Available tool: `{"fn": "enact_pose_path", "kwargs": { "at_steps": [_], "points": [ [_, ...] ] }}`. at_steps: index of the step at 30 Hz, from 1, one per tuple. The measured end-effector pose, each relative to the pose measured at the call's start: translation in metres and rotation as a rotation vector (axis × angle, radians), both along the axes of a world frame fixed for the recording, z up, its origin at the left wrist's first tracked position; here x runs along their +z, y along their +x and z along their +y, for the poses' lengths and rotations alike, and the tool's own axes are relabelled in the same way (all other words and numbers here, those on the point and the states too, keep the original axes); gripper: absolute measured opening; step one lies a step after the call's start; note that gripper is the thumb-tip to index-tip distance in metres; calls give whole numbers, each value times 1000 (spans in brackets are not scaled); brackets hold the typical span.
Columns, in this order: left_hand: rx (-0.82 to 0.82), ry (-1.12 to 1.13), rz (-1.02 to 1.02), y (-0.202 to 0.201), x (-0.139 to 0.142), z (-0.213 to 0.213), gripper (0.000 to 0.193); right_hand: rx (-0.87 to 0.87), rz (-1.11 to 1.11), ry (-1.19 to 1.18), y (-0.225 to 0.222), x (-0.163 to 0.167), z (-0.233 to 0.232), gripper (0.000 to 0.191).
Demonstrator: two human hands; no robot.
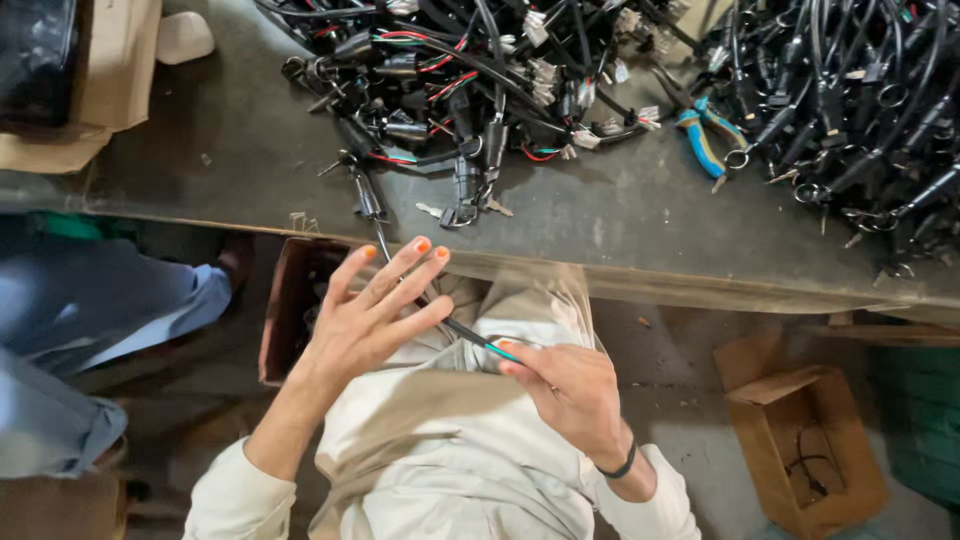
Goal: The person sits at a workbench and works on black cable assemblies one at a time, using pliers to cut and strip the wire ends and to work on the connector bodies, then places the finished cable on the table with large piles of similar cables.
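A cardboard box (115,60) sits at the far left of the grey, scuffed workbench (230,150); the left hand (375,315) is spread wide, fingers splayed, its fingertips brushing a thin black cable (462,330) that trails down from a key-switch harness (365,195) at the bench edge; the right hand (570,390) is closed, pinching the cable's lower end over the lap; farther right lie tangled black harnesses (480,70) and blue-handled pliers (700,135).
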State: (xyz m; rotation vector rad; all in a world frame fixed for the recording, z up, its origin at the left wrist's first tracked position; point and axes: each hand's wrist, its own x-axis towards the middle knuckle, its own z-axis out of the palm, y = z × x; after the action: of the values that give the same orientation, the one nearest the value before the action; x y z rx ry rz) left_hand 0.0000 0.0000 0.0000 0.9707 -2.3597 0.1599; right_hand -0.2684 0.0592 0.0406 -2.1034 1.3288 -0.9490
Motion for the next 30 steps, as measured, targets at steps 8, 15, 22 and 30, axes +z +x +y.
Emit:
{"fn": "enact_pose_path", "kwargs": {
  "at_steps": [8, 15, 22, 30],
  "points": [
    [162, -35, 24, 8, -52, -32, 27, 85, -72, -99, -7, 4, 15, 22],
    [218, 162, 6, 16, -28, -32, 55, -140, -9, -99, -23, 14, 7, 16],
    [245, 357, 304, -23, -22, -4, 39, -100, -1330, 265, -2, -3, -11, 43],
    [-1, 599, 538, -68, -32, 34, 34, 15, -800, 665, -12, -76, -38, 14]
  ]
}}
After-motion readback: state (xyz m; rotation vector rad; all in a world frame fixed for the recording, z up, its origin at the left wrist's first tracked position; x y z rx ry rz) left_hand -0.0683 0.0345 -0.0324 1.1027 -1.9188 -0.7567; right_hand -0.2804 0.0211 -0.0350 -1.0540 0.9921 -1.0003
